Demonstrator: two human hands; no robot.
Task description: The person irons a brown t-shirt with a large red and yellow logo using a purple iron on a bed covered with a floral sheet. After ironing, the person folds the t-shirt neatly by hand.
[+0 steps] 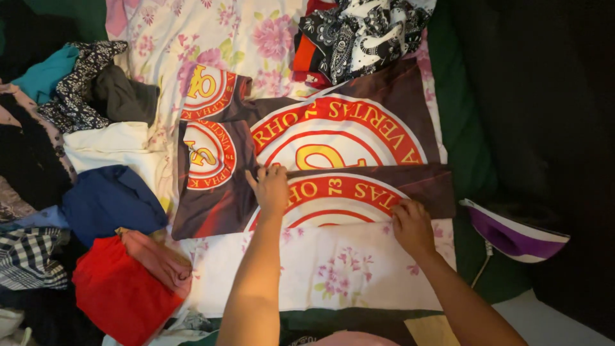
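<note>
Overhead view from the head camera. A dark maroon T-shirt (359, 128) printed with large red, white and yellow circular emblems is lying flat on a floral sheet (333, 269) of white cloth with pink blossoms. The shirt's lower hem is lying folded upward, forming a horizontal band (410, 186) across the body of the garment, and both sleeves are lying at the left.

The left hand (271, 189) is resting palm-down on the left part of the folded band, fingers extended and spread, pressing the cloth rather than clasping it. The right hand (412, 225) is lying at the lower edge of the band toward the right, its fingers curled against the fabric edge; whether they are pinching the cloth cannot be told.

A purple and white clothes iron (512, 232) is sitting to the right of the shirt, just off the sheet, on a dark green cover (461, 115). A black-and-white patterned garment with red patches (359, 35) is lying above the shirt, touching its upper edge. At the left, a heap of clothing is lying beside the sheet, including a red cloth (122, 291), a navy garment (109, 198), a white folded piece (106, 141) and a checked fabric (29, 256).
</note>
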